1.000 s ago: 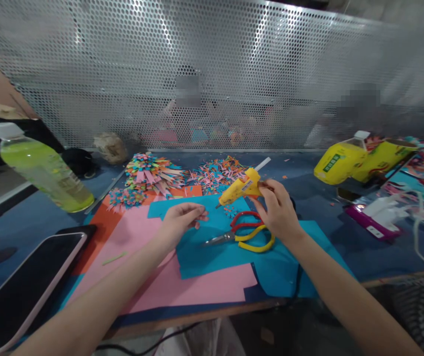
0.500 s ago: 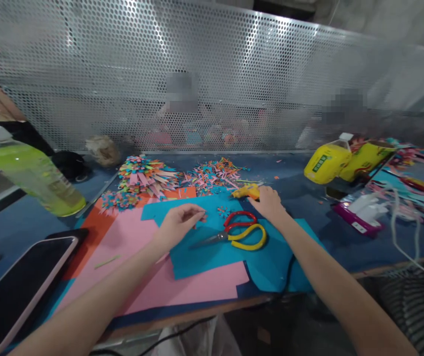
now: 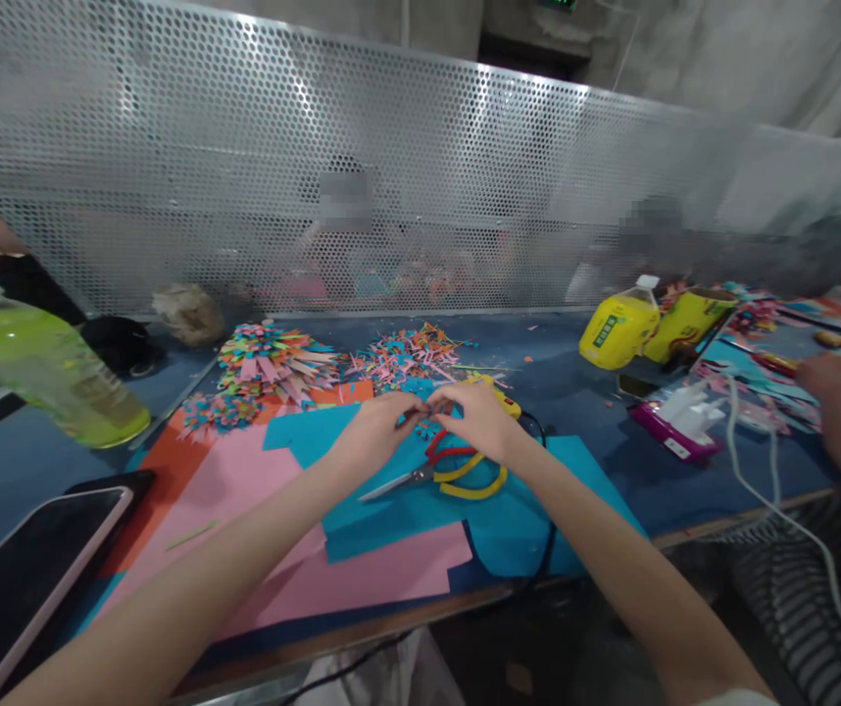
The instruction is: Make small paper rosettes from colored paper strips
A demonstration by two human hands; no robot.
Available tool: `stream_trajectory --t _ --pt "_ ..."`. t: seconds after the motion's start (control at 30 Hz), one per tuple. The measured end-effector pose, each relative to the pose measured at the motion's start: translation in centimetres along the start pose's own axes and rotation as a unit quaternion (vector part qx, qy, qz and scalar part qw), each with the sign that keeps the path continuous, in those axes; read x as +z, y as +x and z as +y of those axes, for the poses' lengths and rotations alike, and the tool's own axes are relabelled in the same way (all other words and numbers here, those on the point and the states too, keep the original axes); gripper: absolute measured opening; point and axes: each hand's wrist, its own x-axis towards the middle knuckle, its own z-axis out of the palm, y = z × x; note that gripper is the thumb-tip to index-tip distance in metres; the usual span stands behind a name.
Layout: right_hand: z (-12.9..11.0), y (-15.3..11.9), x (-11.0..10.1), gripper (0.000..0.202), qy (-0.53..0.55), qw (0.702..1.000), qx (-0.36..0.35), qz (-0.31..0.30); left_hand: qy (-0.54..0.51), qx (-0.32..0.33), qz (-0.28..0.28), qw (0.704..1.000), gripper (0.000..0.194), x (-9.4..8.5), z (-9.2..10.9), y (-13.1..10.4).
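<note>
The left hand [image 3: 383, 429] and right hand [image 3: 475, 417] meet, fingers bent and tips close together; I cannot tell if they pinch something. Under them, scissors with red and yellow handles [image 3: 469, 479] lie on blue paper [image 3: 391, 525], near a pile of tiny colourful paper bits [image 3: 410, 355] on the dark blue bench [image 3: 560, 392].

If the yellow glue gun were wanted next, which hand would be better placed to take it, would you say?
Probably the right: the right hand is right beside the glue gun, while the left hand lies on the far side of it.
</note>
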Motion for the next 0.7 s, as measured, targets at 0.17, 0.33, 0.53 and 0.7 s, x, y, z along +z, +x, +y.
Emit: stream_trajectory --t 0.17,0.33,0.53,0.7 --pt "2.4 0.2 -0.2 0.011 0.044 0.997 0.042 0.038 0.014 -0.012 0.012 1.000 0.018 0.7 -0.8 0.9" --pt "4.7 0.0 -0.8 0.009 0.120 0.987 0.069 0.076 0.016 -0.064 0.004 0.998 0.026 2.0 -3.9 1.1" --pt "5.3 -0.1 -1.1 0.014 0.187 0.972 0.086 0.112 0.101 -0.041 -0.044 0.993 0.020 3.0 -5.7 1.2" --pt "5.5 -0.1 -0.5 0.017 0.212 0.968 0.092 0.101 0.039 -0.057 -0.008 0.998 0.019 3.3 -6.3 1.2"
